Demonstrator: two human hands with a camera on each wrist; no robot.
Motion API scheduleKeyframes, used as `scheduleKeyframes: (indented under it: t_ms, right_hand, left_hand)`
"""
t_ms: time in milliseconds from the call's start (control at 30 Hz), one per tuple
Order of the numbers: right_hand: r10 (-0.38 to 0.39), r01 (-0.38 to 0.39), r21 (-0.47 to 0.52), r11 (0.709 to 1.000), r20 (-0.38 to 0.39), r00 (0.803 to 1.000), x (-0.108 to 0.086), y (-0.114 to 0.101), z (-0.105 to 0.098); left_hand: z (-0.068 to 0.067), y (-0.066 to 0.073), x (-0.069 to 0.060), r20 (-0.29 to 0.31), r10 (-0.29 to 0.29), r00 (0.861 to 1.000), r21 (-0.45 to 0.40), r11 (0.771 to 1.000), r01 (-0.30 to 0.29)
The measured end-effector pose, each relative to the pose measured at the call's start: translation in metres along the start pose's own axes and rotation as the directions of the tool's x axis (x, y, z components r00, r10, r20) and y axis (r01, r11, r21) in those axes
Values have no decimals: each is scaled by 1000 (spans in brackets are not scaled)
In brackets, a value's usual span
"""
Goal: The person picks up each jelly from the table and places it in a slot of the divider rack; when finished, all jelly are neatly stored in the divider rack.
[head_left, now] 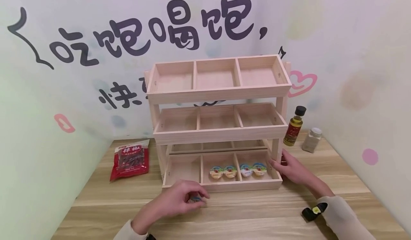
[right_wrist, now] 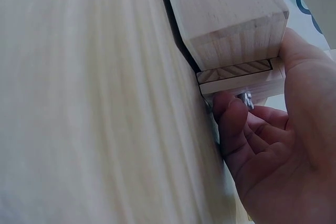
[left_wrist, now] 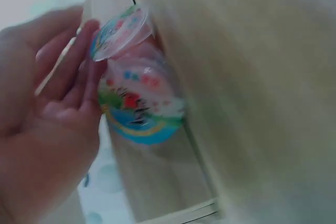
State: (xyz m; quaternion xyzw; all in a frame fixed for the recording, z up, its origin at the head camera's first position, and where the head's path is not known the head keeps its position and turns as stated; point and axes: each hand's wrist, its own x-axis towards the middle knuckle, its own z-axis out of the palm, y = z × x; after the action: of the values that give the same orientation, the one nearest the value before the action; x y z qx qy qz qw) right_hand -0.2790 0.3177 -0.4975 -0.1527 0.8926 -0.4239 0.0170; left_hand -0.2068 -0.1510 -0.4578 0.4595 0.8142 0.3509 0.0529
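Jelly cups [left_wrist: 140,103], a pair, sit in your left hand [head_left: 178,199], fingers curled round them, just before the bottom tray [head_left: 231,187] of the rack [head_left: 218,94]. Likely light, soft-sided, slick-topped: take the rims, don't squeeze. Your right hand [head_left: 294,169] grips the rack's right end.

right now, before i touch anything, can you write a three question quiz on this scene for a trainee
1. Multiple choice: what is the right grip touching? A) a black-capped glass bottle B) the pale three-tier wooden rack C) a clear jar
2. True or false: in the head view, the red-and-white plastic packet lies left of the rack.
3. Count: how many small round cups with printed lids are visible inside the bottom tier?

Key: 1. B, at the right end of its bottom tier. 2. True. 3. Four: two in the middle compartment, two in the right compartment.
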Motion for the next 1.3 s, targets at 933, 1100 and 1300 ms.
scheduleKeyframes:
  t_ms: [933, 1100, 1300]
  right_hand:
    - [-22, 22, -5, 1000, 6, 1000, -1, 2, -4]
    - [-23, 23, 7, 1000, 15, 1000, 0, 3, -4]
    - [-20, 20, -6, 1000, 11, 1000, 1, 4, -2]
  left_hand:
    - [-9, 16, 2, 195, -205, 959, 170, 970, 173]
    - [-7, 15, 2, 183, -181, 966, 204, 969, 143]
    - [-6, 14, 0, 167, -166, 972, 204, 970, 131]
